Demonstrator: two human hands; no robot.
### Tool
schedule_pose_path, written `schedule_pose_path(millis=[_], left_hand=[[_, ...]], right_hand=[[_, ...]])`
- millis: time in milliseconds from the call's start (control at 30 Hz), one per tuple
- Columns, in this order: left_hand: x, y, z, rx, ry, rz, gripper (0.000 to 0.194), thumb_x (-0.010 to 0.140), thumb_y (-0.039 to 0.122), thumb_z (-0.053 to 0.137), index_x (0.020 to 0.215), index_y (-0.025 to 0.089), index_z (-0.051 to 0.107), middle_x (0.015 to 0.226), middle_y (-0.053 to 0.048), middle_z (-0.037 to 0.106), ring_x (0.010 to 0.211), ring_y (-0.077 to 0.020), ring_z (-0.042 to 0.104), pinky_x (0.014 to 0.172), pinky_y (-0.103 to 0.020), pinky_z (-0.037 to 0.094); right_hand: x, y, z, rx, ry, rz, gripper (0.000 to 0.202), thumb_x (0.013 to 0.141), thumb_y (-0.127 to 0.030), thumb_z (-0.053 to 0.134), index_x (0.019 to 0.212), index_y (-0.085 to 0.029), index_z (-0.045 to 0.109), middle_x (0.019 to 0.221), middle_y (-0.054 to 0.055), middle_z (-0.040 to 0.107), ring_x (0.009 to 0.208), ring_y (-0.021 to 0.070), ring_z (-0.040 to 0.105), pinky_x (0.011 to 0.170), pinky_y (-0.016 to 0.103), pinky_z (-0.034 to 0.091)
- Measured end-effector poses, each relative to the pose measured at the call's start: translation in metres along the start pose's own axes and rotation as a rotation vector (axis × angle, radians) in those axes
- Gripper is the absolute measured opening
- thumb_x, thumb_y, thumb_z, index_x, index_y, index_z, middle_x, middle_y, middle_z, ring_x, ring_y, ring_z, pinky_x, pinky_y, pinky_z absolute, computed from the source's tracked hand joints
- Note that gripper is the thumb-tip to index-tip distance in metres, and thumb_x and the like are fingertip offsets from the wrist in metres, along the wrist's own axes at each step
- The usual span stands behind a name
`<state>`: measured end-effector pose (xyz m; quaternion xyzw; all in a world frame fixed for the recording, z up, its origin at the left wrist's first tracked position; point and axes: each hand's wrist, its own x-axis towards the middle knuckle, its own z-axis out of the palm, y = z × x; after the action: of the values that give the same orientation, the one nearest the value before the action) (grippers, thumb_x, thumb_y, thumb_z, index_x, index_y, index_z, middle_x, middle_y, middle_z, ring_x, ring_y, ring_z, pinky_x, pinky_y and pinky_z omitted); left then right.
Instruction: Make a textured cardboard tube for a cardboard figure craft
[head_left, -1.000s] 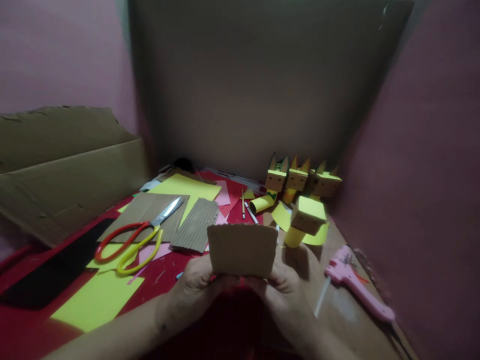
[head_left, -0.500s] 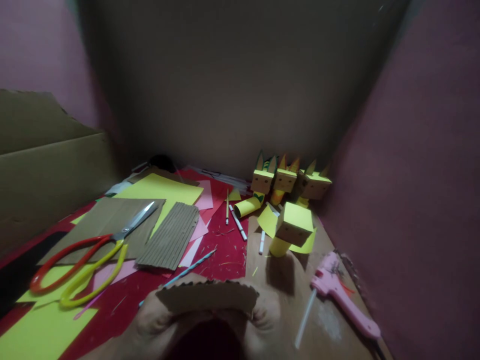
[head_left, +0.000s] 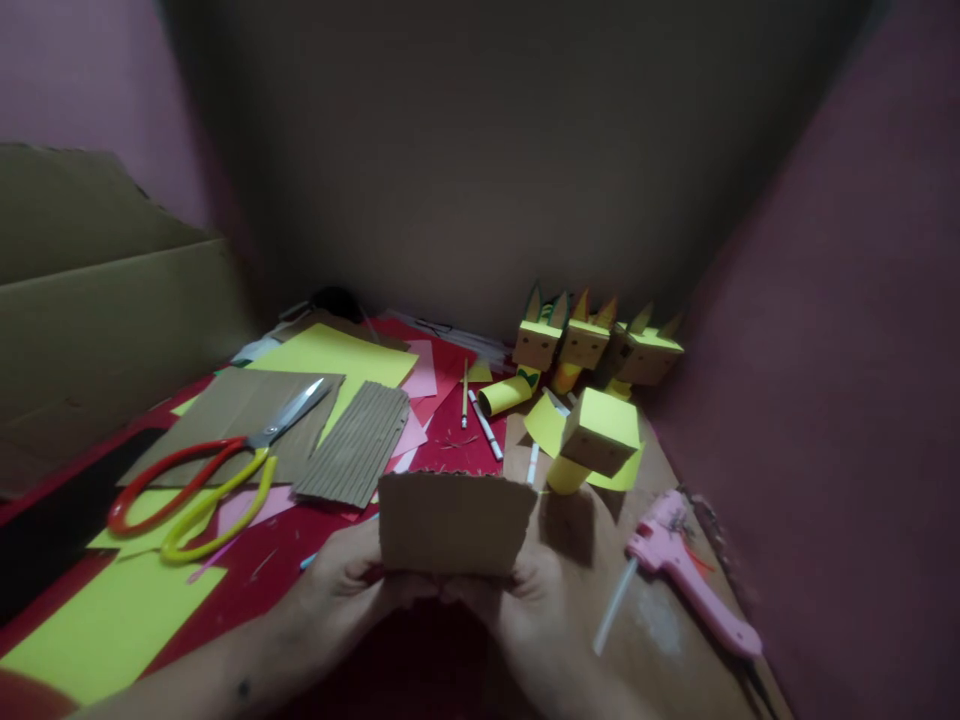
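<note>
A small rectangle of cardboard point(head_left: 454, 524) with a ragged top edge stands upright between my hands, its flat face toward me. My left hand point(head_left: 354, 568) grips its lower left corner, fingers curled behind and thumb along the bottom edge. At the lower right corner my right hand point(head_left: 525, 590) grips it the same way. Beyond it to the left lies a ribbed cardboard piece point(head_left: 352, 442). Scissors point(head_left: 259, 440) with one red and one yellow handle rest on a larger cardboard sheet point(head_left: 217, 410).
A pink glue gun point(head_left: 686, 565) lies on a wooden board point(head_left: 600, 610) at right. A yellow-topped box-headed figure point(head_left: 600, 430) stands there, with several eared figures point(head_left: 585, 345) behind. Yellow paper point(head_left: 112, 635) lies at front left; a large cardboard box point(head_left: 112, 330) stands left.
Both hands have raised the cardboard piece and turned its face toward me; it looked bent and tilted before. The whole view has shifted slightly, with the table things appearing higher and further right.
</note>
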<state>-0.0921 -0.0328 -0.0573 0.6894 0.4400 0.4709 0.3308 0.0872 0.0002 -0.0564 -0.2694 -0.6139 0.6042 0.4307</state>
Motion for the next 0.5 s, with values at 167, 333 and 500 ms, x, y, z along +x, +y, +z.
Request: schedule_pose_path(millis=[167, 333, 500], left_hand=[[-0.005, -0.004, -0.005, 0.166, 0.080, 0.212, 0.011, 0.082, 0.018, 0.063, 0.089, 0.024, 0.070, 0.088, -0.004, 0.071, 0.073, -0.0149, 0.067, 0.064, -0.020, 0.053], [-0.006, -0.005, -0.013, 0.311, -0.009, 0.354, 0.028, 0.080, 0.012, 0.060, 0.104, 0.025, 0.066, 0.104, -0.008, 0.065, 0.090, -0.0168, 0.066, 0.076, -0.021, 0.052], [-0.006, 0.010, -0.011, 0.043, 0.052, 0.175, 0.021, 0.084, 0.010, 0.055, 0.096, 0.023, 0.065, 0.105, -0.007, 0.064, 0.097, -0.0170, 0.064, 0.082, -0.024, 0.051]], right_hand=[[-0.002, 0.001, -0.003, -0.069, 0.015, -0.067, 0.021, 0.071, -0.035, 0.078, 0.090, -0.025, 0.077, 0.092, 0.006, 0.072, 0.084, 0.0206, 0.068, 0.074, 0.030, 0.054], [-0.004, -0.002, -0.010, -0.159, -0.035, -0.211, 0.021, 0.074, -0.028, 0.076, 0.095, -0.029, 0.076, 0.100, 0.007, 0.070, 0.093, 0.0198, 0.068, 0.082, 0.031, 0.053], [-0.006, -0.004, -0.010, -0.201, -0.030, -0.313, 0.030, 0.074, -0.016, 0.075, 0.100, -0.030, 0.075, 0.106, 0.007, 0.069, 0.096, 0.0206, 0.067, 0.084, 0.034, 0.054]])
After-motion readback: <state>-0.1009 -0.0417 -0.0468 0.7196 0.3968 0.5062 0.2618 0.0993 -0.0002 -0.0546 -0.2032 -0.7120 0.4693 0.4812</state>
